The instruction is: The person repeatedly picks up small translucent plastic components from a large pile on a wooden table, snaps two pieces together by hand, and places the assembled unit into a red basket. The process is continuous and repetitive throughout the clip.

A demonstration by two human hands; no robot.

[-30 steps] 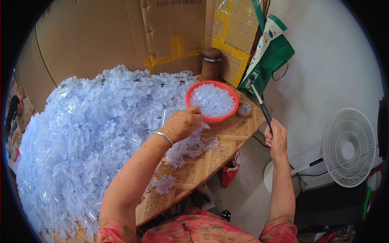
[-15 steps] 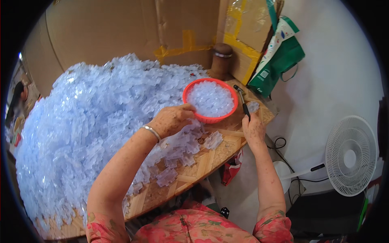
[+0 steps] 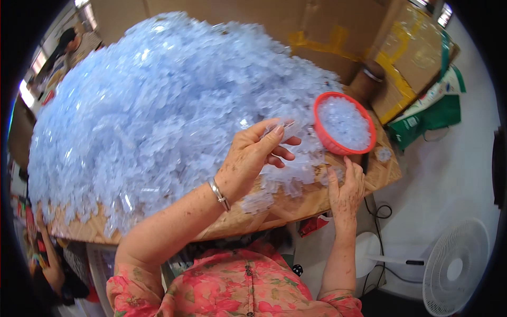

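My left hand (image 3: 253,153) is raised in front of the heap, thumb and index finger pinching a clear plastic piece (image 3: 288,127), its other fingers loosely curled. My right hand (image 3: 346,190) rests on the table just below the red plastic basket (image 3: 322,134), with thumb and fingers apart. Beside its thumb lies a clear plastic piece (image 3: 325,176), partly covered by the hand. Small translucent pieces (image 3: 346,124) fill the basket. A big heap of bluish clear plastic pieces (image 3: 174,100) spreads to the left. No hammer shows now.
The wooden-patterned table (image 3: 222,226) has loose pieces (image 3: 257,202) near its front edge. Cardboard (image 3: 264,10) stands behind the heap. A brown cylindrical object (image 3: 368,82) and green bag (image 3: 430,121) are at the back right. A white fan (image 3: 455,269) stands right; another person (image 3: 79,45) is far left.
My view has shifted left. My left hand has let go of the basket and now pinches a clear plastic piece. My right hand has let go of the black-handled hammer and lies on the table.
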